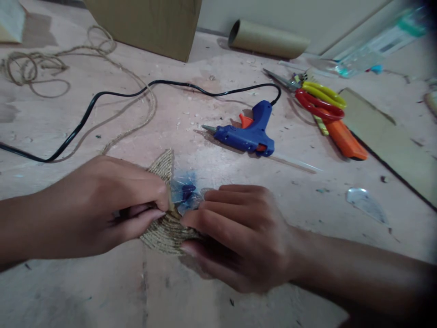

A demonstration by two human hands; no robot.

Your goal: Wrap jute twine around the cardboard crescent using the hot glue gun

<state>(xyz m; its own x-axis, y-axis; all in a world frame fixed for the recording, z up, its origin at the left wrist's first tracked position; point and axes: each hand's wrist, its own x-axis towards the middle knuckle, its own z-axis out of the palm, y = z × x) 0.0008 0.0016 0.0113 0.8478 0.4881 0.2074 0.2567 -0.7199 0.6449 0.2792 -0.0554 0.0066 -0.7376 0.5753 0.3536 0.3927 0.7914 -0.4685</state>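
A piece covered in rows of wound twine (165,237) lies between my hands, with a pointed tip sticking up. Clear plastic with a blue patch (186,189) shows along its upper right side. My left hand (119,202) pinches the twine-covered piece at its left side, thumb and forefinger meeting near its middle. With fingers curled, my right hand (239,232) grips the same piece from the right. A loose strand of twine (136,125) runs up from behind my left hand to a tangle at the upper left. What my inner fingers touch is partly hidden.
Beyond my hands a blue glue gun (244,134) lies on its side, its black cord (92,107) running left. Scissors (317,98), an orange cutter (346,139), a cardboard tube (268,40), a plastic bottle (378,48) and a clear plastic scrap (367,205) lie around.
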